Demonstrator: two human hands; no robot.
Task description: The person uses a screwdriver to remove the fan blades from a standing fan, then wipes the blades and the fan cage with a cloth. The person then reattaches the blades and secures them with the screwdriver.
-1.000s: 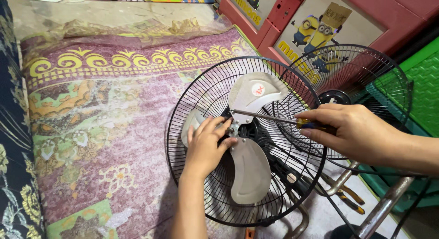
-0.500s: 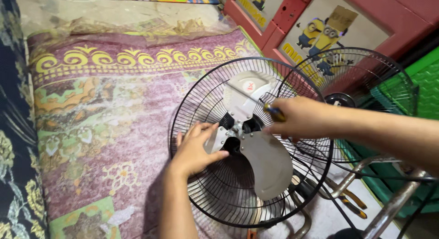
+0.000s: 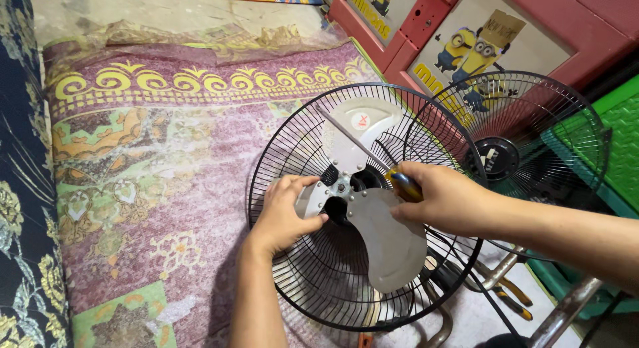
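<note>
Black wire of the rear fan guard (image 3: 293, 281) cradles the grey metal blades (image 3: 389, 248) above the patterned mat (image 3: 146, 168), with the left hand (image 3: 283, 215) clasped on a blade at the hub (image 3: 343, 188) and the right hand (image 3: 442, 198) closed round a screwdriver (image 3: 399, 181). The tool's tip could slip and jab the left fingers if a blade turned under pressure. Half a second ago the right hand sat higher, over the hub; it has since drawn toward the right.

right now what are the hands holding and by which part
The right hand grips a screwdriver by its handle, shaft pointing up-left over the fan. The left hand grips the fan blade beside the hub.
</note>
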